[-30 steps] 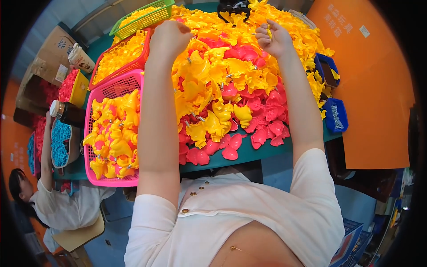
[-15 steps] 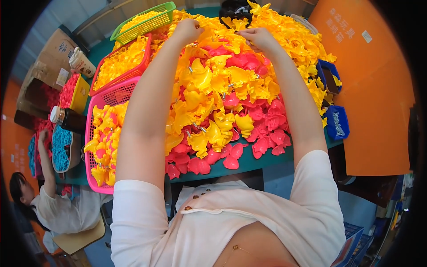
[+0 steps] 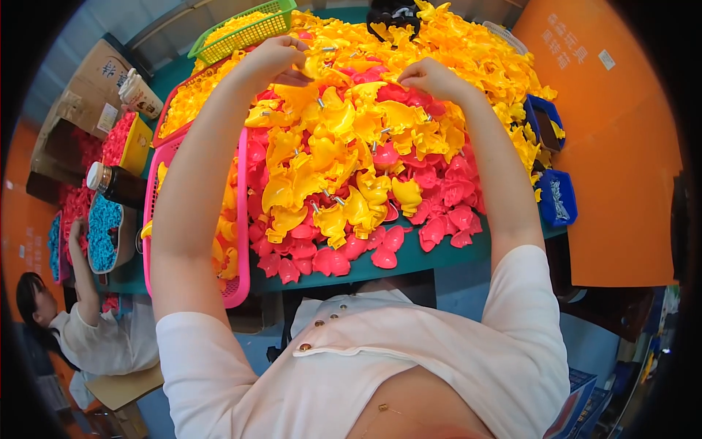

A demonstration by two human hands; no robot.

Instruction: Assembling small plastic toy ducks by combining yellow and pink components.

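Over the far left of a heap of yellow plastic shells (image 3: 329,146) I hold my left hand (image 3: 278,62), its fingers apart and nothing visible in them. My right hand (image 3: 435,77) is over the far middle of the heap, thumb and fingers drawn together at the tips; whatever they may hold is hidden. Below it lie yellow shells and pink shells (image 3: 395,93). Small metal pins (image 3: 338,200) stick out of several yellow pieces in the heap. More pink shells (image 3: 459,186) spread along the near edge and right side.
A pink basket (image 3: 242,212) stands under my left forearm. Behind are a red basket (image 3: 159,121) and a green basket (image 3: 252,34). Two blue trays stand right, one (image 3: 571,197) with metal pieces. Far left are a bottle (image 3: 126,186), a cup (image 3: 140,96) and a co-worker (image 3: 110,340).
My left hand has moved left and slightly nearer, and its fingers have spread. My right hand has come a little nearer; its fingertips remain together.
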